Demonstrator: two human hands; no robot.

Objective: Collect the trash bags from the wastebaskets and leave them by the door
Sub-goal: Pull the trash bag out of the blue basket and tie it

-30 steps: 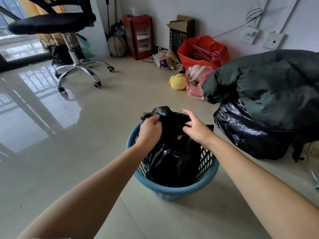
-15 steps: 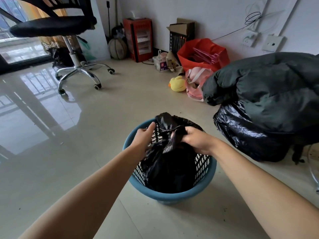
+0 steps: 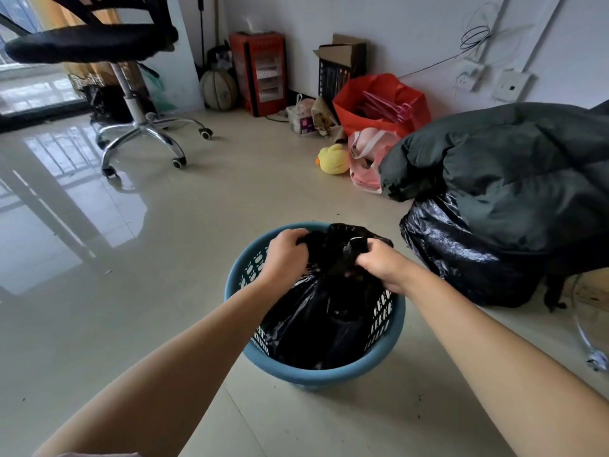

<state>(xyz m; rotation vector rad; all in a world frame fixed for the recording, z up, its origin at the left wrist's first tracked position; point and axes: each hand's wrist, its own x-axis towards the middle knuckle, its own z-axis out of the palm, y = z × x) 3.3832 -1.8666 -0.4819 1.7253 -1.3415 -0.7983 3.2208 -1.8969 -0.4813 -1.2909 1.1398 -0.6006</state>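
Note:
A round blue wastebasket [image 3: 329,374] with perforated walls stands on the tiled floor in front of me. A black trash bag [image 3: 323,318] sits inside it, its top gathered above the rim. My left hand [image 3: 285,255] is closed on the bag's gathered top at the left. My right hand [image 3: 382,263] grips the bag's top at the right, close to the left hand. The bag's body stays down in the basket.
A large full black bag [image 3: 461,258] under a dark padded coat [image 3: 514,173] lies to the right. A swivel chair [image 3: 131,127] stands at the back left. A yellow duck toy [image 3: 333,159], red bag [image 3: 382,103], pink bag and red heater [image 3: 260,70] line the wall.
My left hand had let go and sat at the basket's rim half a second ago; now it grips the bag's top again beside the right hand.

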